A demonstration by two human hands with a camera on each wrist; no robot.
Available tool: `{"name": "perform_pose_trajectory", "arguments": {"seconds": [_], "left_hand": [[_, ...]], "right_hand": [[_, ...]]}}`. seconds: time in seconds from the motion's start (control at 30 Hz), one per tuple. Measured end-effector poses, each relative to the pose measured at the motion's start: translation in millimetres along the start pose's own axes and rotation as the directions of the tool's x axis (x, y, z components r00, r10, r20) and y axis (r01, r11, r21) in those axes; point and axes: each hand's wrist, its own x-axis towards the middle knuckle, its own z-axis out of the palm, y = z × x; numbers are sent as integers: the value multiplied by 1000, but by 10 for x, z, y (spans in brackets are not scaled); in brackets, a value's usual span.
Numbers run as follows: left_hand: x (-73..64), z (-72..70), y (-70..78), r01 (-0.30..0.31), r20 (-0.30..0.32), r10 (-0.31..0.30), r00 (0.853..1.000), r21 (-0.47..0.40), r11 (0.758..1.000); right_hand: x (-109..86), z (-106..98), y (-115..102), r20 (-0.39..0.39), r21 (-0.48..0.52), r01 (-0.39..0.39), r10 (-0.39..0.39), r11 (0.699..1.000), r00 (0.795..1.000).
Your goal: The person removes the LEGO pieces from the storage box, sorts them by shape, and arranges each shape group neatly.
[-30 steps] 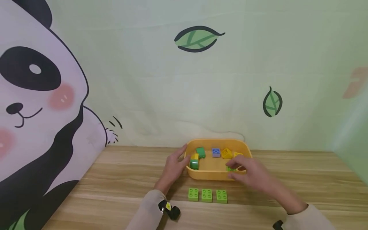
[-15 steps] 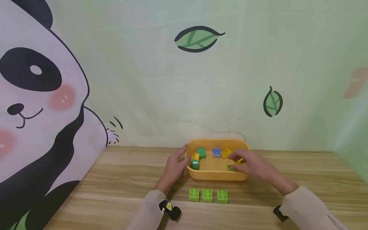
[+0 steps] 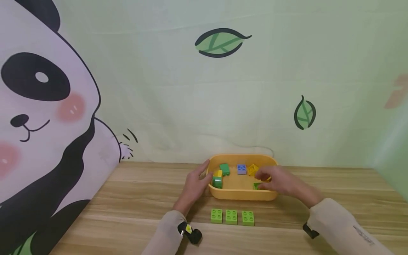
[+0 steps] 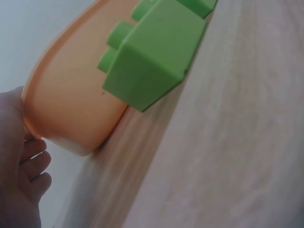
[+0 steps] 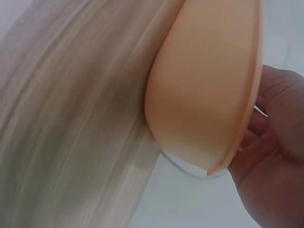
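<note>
My left hand (image 3: 195,182) holds the left end of a yellow plastic bin (image 3: 243,194), its thumb over the rim. In the left wrist view, the fingers (image 4: 35,166) of that hand curl outside the bin wall. My right hand (image 3: 282,182) reaches over the right end into the bin, fingers bent, thumb close to a lime-green brick (image 3: 256,186). A yellow brick partly shows between finger and thumb; I cannot tell whether it is pinched. In the right wrist view, the bin wall hides the fingertips.
Inside the bin lie a dark green brick (image 3: 224,169), a blue brick (image 3: 241,169), a yellow brick (image 3: 253,170) and a green rounded block (image 3: 217,182). In front, three lime-green bricks (image 3: 231,216) stand in a row on the wooden table (image 3: 143,198). A wall cloth rises behind.
My right hand has moved from above the lime-green brick at the bin's front rim to farther back and right inside the bin. My left hand keeps its place.
</note>
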Motion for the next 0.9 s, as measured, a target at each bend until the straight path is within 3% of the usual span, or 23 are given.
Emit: {"name": "perform_pose_trajectory", "arguments": {"seconds": [0.4, 0.63, 0.9], "left_hand": [[-5, 0, -14, 5, 5, -5, 1000, 5, 1000], [-1, 0, -14, 7, 5, -7, 1000, 6, 1000], [-3, -1, -23, 6, 8, -6, 1000, 2, 1000]], "right_hand": [[129, 34, 66, 75, 1, -16, 16, 1000, 997], [170, 66, 51, 58, -22, -69, 70, 997, 996], [204, 96, 52, 51, -50, -78, 81, 996, 995]]}}
